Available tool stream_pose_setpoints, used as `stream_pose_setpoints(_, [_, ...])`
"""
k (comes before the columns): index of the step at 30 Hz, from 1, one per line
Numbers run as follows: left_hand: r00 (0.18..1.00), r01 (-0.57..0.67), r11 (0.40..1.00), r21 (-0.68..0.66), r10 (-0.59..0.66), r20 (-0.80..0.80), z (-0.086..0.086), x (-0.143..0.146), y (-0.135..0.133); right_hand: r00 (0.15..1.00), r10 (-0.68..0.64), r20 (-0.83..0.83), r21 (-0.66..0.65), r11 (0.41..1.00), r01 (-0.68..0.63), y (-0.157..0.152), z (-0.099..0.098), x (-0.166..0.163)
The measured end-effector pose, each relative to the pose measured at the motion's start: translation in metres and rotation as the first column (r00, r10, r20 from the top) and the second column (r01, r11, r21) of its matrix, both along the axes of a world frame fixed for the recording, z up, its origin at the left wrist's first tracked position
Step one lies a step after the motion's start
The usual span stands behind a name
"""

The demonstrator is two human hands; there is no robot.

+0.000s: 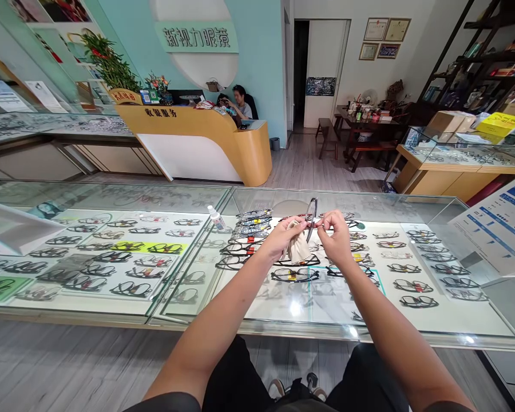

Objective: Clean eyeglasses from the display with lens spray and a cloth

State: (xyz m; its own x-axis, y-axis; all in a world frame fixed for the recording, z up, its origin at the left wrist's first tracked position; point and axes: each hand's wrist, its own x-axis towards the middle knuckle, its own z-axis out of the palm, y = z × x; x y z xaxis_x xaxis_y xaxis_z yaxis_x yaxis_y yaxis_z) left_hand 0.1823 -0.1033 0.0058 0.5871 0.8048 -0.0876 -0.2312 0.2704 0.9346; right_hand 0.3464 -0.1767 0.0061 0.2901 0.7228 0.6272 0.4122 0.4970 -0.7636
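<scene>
Above the glass display counter (261,326), a dark-framed pair of eyeglasses (312,210) is held upright and edge-on between my hands. My left hand (282,237) is closed on the near side of the frame, with a bunched cream cloth (299,248) hanging from its fingers. My right hand (337,236) pinches the right part of the same eyeglasses; its fingertips partly hide that spot. Stacked eyeglasses (253,220) stand in a row left of my hands. Just below them lies another dark pair (294,275) with a yellow tag.
A small white spray bottle (217,218) stands on the glass to the left. Eyeglasses (418,301) fill the counter's right side, near a leaning printed sheet (502,223). Beyond is a wooden reception desk (253,149) with people (242,106) seated behind it.
</scene>
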Motion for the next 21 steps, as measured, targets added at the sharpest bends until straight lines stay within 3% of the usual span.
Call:
stream_pose_setpoints(10, [1.000,0.018,1.000,-0.004,-0.018,0.002,0.0064,-0.0004,-0.0027,0.999,0.002,0.040,-0.007,1.000,-0.001,-0.0025,0.0010,-0.0004])
stream_pose_setpoints(21, [0.999,-0.037,0.999,0.014,0.037,0.000,0.0023,-0.0003,0.0002,0.995,0.032,0.093,-0.068,0.997,-0.026,-0.0006,-0.0016,-0.0006])
